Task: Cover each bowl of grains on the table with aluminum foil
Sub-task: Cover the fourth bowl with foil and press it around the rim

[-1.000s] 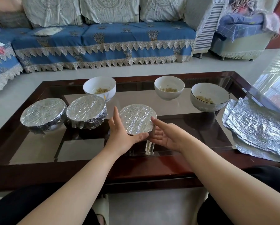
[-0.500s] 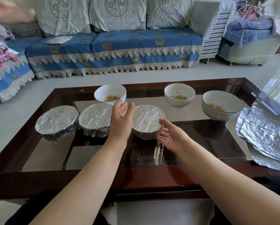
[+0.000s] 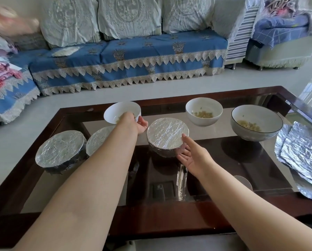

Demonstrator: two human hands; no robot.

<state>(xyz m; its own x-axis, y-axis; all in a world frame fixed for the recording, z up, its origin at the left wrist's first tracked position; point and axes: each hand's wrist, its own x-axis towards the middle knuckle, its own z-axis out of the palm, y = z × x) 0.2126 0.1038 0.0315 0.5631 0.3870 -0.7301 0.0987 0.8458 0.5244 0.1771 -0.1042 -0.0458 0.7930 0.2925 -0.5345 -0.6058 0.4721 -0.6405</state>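
Observation:
Three foil-covered bowls stand in a row: one at the left point(image 3: 60, 151), one point(image 3: 100, 140) partly hidden by my left forearm, and one in the middle point(image 3: 167, 133). Behind them are three uncovered bowls of grains: a white bowl at the back left point(image 3: 119, 111), a white bowl point(image 3: 204, 111) and a dark-rimmed bowl point(image 3: 256, 122). My left hand point(image 3: 135, 122) grips the near right rim of the back-left white bowl, its fingers curled around the side. My right hand point(image 3: 193, 156) lies open, palm up, with its fingertips against the middle covered bowl's right side.
A stack of crinkled foil sheets point(image 3: 303, 153) lies at the right end of the glass-topped, dark-framed coffee table point(image 3: 151, 220). A blue-covered sofa point(image 3: 129, 57) stands beyond the table, across a strip of floor.
My left hand left the middle covered bowl and reached forward to the back-left white bowl, taking hold of its rim. My right hand stayed beside the covered bowl.

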